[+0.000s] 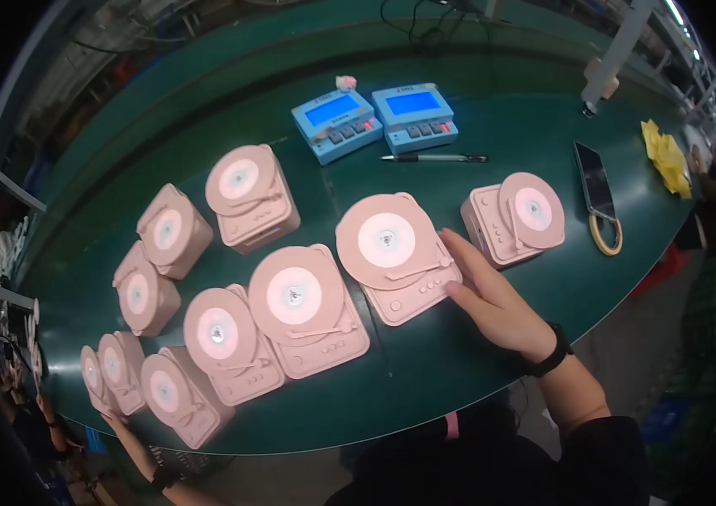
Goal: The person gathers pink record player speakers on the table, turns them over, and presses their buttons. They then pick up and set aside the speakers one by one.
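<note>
Several pale pink toy turntables, each with a round platter and a white-pink disc, stand on a green table. My right hand [497,304] grips the right side of one turntable [396,261] near the middle, thumb by its front corner and fingers along the side. Another turntable [518,218] stands just beyond that hand, to the right. To the left, a slanting row holds a large-looking turntable [297,295], a second [227,337] and a third [174,396]. My left hand [118,422] is at the far lower left, against the end turntables [122,371]; its fingers are mostly hidden.
Two blue devices [333,122] with lit screens stand at the back, a pen [434,158] before them. Three more turntables [248,194] sit back left. At right lie a dark phone [596,181] with a ring strap [605,234] and yellow material [666,160]. People are at both sides.
</note>
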Available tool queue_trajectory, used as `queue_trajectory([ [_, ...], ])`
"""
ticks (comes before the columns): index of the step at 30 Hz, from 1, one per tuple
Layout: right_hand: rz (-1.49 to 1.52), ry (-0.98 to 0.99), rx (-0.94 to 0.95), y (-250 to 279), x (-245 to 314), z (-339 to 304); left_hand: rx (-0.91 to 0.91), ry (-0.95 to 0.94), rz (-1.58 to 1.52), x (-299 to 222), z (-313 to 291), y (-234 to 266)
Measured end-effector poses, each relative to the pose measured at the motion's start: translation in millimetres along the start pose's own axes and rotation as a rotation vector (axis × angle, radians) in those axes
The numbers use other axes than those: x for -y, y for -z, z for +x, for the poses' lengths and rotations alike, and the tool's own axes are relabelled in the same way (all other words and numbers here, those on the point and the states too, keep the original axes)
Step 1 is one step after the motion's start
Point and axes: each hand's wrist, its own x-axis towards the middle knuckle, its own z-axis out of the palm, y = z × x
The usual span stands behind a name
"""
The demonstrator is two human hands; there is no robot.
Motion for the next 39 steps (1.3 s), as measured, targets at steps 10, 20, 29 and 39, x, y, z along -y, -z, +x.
queue_trajectory([
  [10, 0.005, -0.148, 0.064, -2.6, 17.6, 20.9, -0.44, -0.2, 0.98, 45.9, -31.1, 59.2],
  [20, -0.433, -0.145, -0.031, -9.0, 23.2, 19.6, -0.486, -0.269, 1.058, 38.5, -31.5, 46.6],
  [29, -0.481, -0.187, -0.008, -12.4, 29.7, 19.7, -0.466, -0.283, 1.029, 40.3, -29.0, 46.3],
  [39, -0.373, -0.034, -0.03, -3.8, 3.1, 17.8, -0.434, -0.158, 0.966, 19.9, -45.1, 10.6],
])
